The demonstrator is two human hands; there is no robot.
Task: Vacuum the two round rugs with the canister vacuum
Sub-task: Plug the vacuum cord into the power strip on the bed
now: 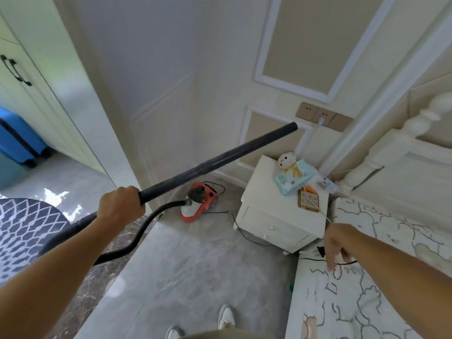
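Note:
My left hand [121, 207] grips the black vacuum wand [220, 160], which points up and to the right with its open end near the wall sockets. A black hose [144, 228] runs from the wand to the orange and white canister vacuum [199, 203] on the floor in the corner. My right hand [338, 245] hangs over the bed edge and holds the black power cord [342, 263]; its plug [321, 250] sticks out beside my fingers. One round rug [23, 231], dark with a white diamond pattern, lies at the left edge beyond the doorway.
A white nightstand [276, 216] with a tissue pack, a small plush toy and a book stands between canister and bed [367, 289]. Wall sockets [322, 116] sit above it, one with a white plug. A blue suitcase [19, 140] stands at far left.

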